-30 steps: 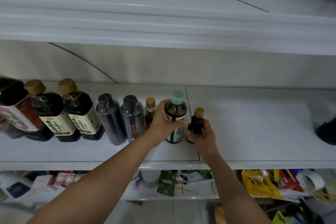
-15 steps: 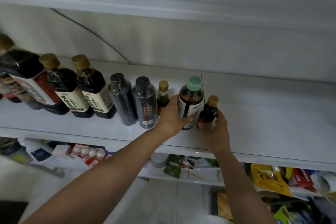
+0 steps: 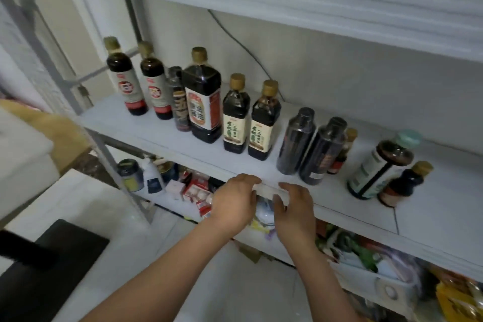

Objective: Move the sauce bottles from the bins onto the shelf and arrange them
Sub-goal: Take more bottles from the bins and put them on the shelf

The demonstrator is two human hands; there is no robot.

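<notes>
White shelf point(image 3: 162, 136) is carrying the sauce bottles point(image 3: 235, 117) in one upright row, the teal-capped bottle point(image 3: 379, 167) and the small gold-capped bottle point(image 3: 401, 185) standing just beside each other at its right end. Both hands are holding nothing: the left hand point(image 3: 235, 204) is resting loosely curled fingers on the shelf's front edge, and the right hand point(image 3: 296, 208) is touching it with relaxed fingers. Below, a white bin point(image 3: 360, 274) is holding blurred packets.
</notes>
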